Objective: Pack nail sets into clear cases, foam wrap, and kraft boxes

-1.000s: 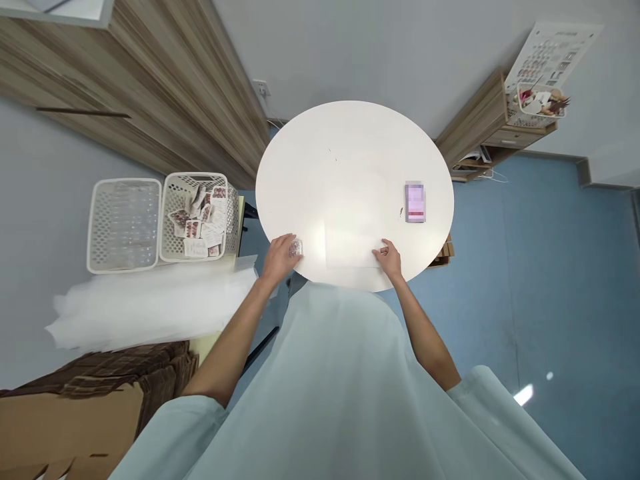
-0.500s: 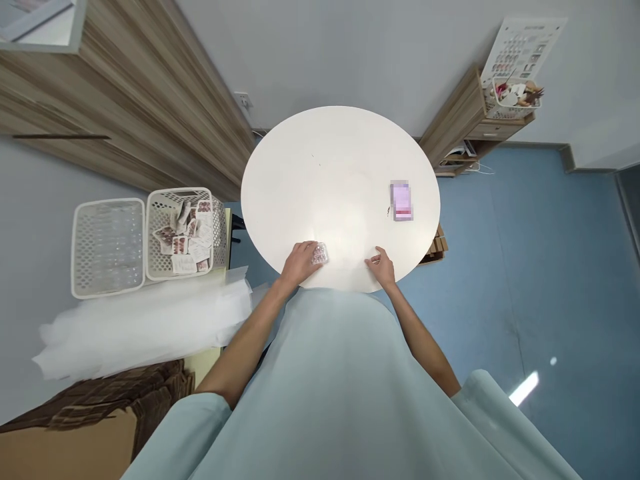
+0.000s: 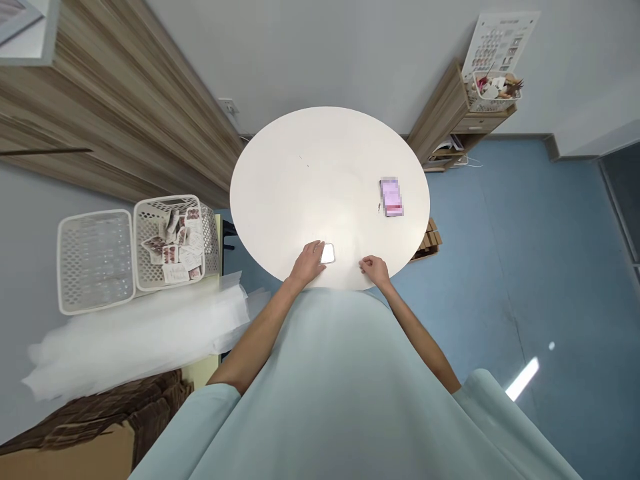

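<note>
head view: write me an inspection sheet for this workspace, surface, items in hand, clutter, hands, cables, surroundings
Surface: white oval table, with a few small dark marks.
Job's things: small clear-edged case near the table's near edge; glare hides its contents.
Clutter: pixelated purple item on the table's right side.
Hands: left hand grips the case; right hand has curled fingers, any hold unclear.
Cables: nothing seen on the table; white cord by the drawer cabinet.
Surroundings: at left, basket of printed cards, basket of clear plastic pieces, white sheeting and brown cardboard; blue floor.
</note>
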Demonstrator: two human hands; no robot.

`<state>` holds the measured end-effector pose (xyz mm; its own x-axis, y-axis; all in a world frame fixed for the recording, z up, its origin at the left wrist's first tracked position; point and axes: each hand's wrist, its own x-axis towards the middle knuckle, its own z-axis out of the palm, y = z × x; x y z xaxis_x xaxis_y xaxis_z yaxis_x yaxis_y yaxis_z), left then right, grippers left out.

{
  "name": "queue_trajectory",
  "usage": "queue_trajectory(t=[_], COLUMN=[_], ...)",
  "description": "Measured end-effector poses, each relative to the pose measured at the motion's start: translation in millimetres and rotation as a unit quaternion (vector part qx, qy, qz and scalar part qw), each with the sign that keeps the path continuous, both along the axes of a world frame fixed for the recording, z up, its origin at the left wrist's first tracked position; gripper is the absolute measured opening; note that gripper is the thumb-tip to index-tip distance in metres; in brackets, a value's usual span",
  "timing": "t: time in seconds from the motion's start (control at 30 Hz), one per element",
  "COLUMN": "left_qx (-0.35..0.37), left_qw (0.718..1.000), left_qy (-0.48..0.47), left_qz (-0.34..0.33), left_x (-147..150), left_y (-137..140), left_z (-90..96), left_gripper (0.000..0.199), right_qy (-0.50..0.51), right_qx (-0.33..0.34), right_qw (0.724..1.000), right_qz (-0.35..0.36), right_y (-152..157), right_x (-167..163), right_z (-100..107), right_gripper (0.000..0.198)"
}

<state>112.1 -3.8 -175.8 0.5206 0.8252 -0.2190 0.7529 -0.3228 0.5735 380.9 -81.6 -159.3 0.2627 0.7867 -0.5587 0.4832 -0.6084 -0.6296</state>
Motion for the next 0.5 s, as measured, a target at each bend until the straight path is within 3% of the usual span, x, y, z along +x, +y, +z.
queue_trajectory(t=[0.3,0.5], left_qx=[-0.008,-0.022], left_qw=[1.000,0.999], left_qy=[-0.022,-0.024], left_qz=[0.014,0.016], left_x=[-5,-4], left_y=[-9,-10], left_z=[-2.3,3.0], left_gripper=[0.073,0.075], right_qy=[-0.015,-0.045], right_qx=[0.009,0.046], right_qw=[1.000,0.997], right_qz=[-0.006,0.040], right_y=[2,4], right_x=[4,-5], right_z=[3,27], right_gripper=[0.015,0.014])
